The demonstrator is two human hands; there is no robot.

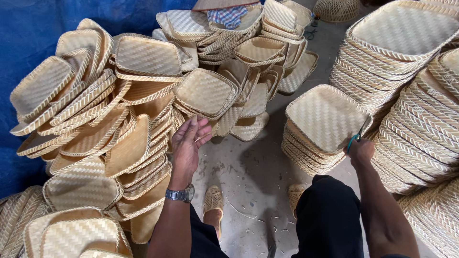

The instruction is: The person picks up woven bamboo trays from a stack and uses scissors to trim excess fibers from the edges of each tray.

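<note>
**Hands among stacks of woven bamboo trays**

The left hand [189, 143] is raised with its fingers spread wide, palm turned toward the leaning heap of trays [119, 119] on the person's left; it holds nothing, and its fingertips are just beside the rim of a square tray [205, 91] tilted at the heap's inner edge. A metal wristwatch [180, 194] sits on that wrist.

The right hand [361, 152] is closed around a pair of scissors [356, 136] with green handles, the blades pointing up across the near corner of the top tray of a low neat stack [325, 117]. The hand rests against that stack's near right edge.

Taller stacks [406, 57] rise at the right side of the concrete floor [248, 172], and a looser pile [248, 52] lies at the far side. A checked cloth [229, 16] lies on top of that far pile. The person's sandalled foot [213, 200] stands on the floor between the heaps.
</note>
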